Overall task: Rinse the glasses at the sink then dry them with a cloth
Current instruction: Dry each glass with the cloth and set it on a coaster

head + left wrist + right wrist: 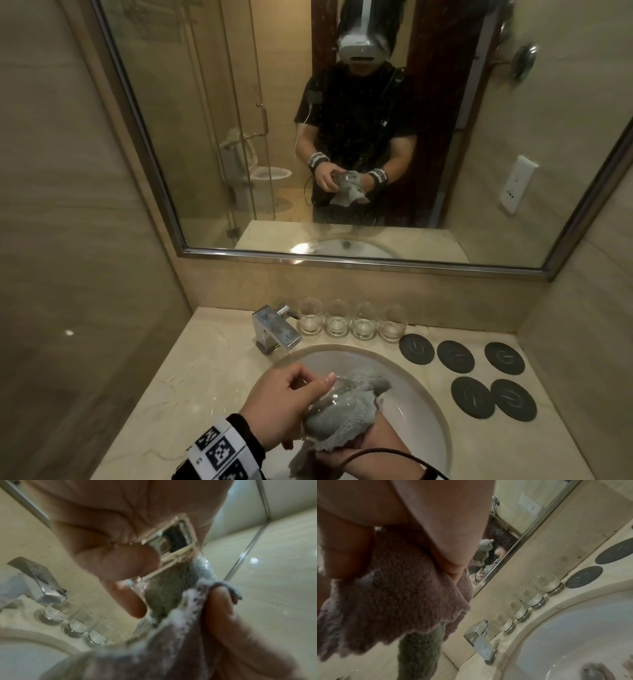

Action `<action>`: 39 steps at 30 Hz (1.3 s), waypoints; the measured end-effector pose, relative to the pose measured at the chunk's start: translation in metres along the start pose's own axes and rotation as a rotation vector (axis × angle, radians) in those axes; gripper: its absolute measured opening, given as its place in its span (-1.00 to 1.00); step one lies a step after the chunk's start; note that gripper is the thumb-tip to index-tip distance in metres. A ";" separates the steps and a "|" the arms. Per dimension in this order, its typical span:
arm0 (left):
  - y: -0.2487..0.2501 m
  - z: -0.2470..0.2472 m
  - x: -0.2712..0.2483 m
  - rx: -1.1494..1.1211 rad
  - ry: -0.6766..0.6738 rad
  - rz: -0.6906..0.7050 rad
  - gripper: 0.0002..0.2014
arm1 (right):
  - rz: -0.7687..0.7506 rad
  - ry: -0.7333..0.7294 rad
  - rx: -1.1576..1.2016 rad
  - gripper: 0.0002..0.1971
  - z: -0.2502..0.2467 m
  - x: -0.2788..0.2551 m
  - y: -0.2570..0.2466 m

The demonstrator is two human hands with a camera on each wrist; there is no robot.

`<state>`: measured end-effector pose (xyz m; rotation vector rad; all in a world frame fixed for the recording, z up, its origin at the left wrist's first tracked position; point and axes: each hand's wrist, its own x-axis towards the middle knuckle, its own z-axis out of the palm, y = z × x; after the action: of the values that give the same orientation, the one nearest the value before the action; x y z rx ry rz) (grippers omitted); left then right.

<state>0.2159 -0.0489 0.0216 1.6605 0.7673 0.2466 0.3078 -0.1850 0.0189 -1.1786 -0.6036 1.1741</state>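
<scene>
Clearly the drying step is in hand: one glass (334, 394) is held tipped on its side above the sink (424, 421), so any drips fall into the basin rather than onto the counter (205, 370). The left hand (284, 407) has its fingers and thumb curled round the closed end of the glass, which leaves the open mouth facing right. Into that mouth the grey cloth (346, 407) is stuffed, its bulk showing through the clear wall, and the loose remainder hangs below. The right hand (363, 448) clutches the cloth from beneath with fingers wrapped about the bunched fabric; the right wrist view shows little but the cloth, gathered against the palm, so the judgement is that this hand works the cloth while the other steadies or twists the glass.

Four more glasses (351, 320) stand upright in a row along the back of the counter, just right of the tap (275, 330), close enough to be reached without stepping away. Whether they are already dried cannot be told. Five dark round coasters (472, 373) lie to the right of the basin, all bare, probably awaiting finished glasses. Behind, the mirror (342, 137) reflects the person holding glass and cloth together.
</scene>
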 end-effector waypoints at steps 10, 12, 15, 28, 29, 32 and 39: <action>-0.006 -0.004 0.003 -0.079 -0.069 0.080 -0.55 | -0.218 -0.028 -0.041 -0.60 -0.023 0.010 0.023; -0.010 -0.006 0.003 0.197 -0.040 0.337 -0.53 | -0.228 0.026 0.040 -0.39 -0.029 0.016 0.028; -0.011 -0.006 0.005 0.271 -0.066 0.359 -0.47 | -0.220 0.093 0.081 -0.21 -0.031 0.018 0.032; -0.006 -0.009 -0.005 0.072 -0.156 0.253 -0.46 | -0.257 0.098 -0.020 -0.40 -0.038 0.013 0.027; -0.004 -0.008 -0.005 -0.020 -0.156 0.183 -0.46 | -0.254 0.082 -0.032 -0.48 -0.037 0.011 0.026; -0.007 -0.005 -0.003 -0.032 -0.114 0.143 -0.68 | -0.239 0.034 -0.024 -0.68 -0.033 0.007 0.021; -0.009 -0.003 -0.004 0.321 -0.029 0.405 -0.38 | -0.231 0.095 0.054 -0.40 -0.035 0.010 0.029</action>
<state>0.2076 -0.0482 0.0147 2.1167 0.4574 0.3973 0.3300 -0.1912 -0.0215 -1.0813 -0.6142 0.9286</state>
